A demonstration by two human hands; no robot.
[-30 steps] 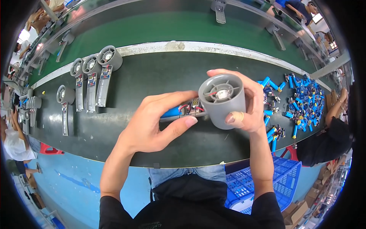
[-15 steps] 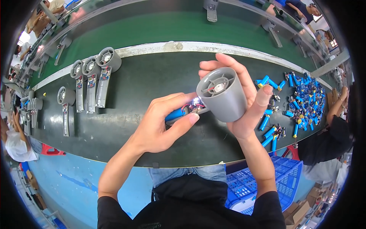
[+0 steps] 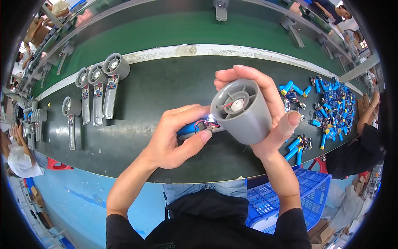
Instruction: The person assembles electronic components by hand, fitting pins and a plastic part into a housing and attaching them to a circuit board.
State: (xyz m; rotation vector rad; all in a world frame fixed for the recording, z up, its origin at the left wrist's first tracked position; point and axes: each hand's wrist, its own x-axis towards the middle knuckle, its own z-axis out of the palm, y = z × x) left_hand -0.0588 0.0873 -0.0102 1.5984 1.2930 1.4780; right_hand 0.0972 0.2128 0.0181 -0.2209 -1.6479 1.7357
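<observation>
My right hand (image 3: 271, 139) is closed around the round grey head of a handheld fan housing (image 3: 248, 122), its spoked opening facing up and to the left. A thin red wire shows by the white hub (image 3: 237, 105). The housing's handle runs left into my left hand (image 3: 168, 135), whose fingers and thumb pinch it. In the open handle lie a blue battery cell (image 3: 188, 128) and a small circuit board (image 3: 212, 124) with red wires. A bright white light glows on the board beside my left fingertips. My hand hides part of the handle.
Several grey fan housings (image 3: 98, 103) with boards lie on the dark table (image 3: 166, 79) at left. Blue battery cells with boards (image 3: 333, 110) are heaped at right, with a few loose cells (image 3: 294, 145) nearer me. Beyond a pale rail runs a green conveyor (image 3: 166, 33). A blue crate (image 3: 306, 195) stands below the table.
The fan head in my right hand has dropped slightly toward me and tilted a little. My left hand keeps its pinch on the handle. Housings on the far conveyor have shifted left.
</observation>
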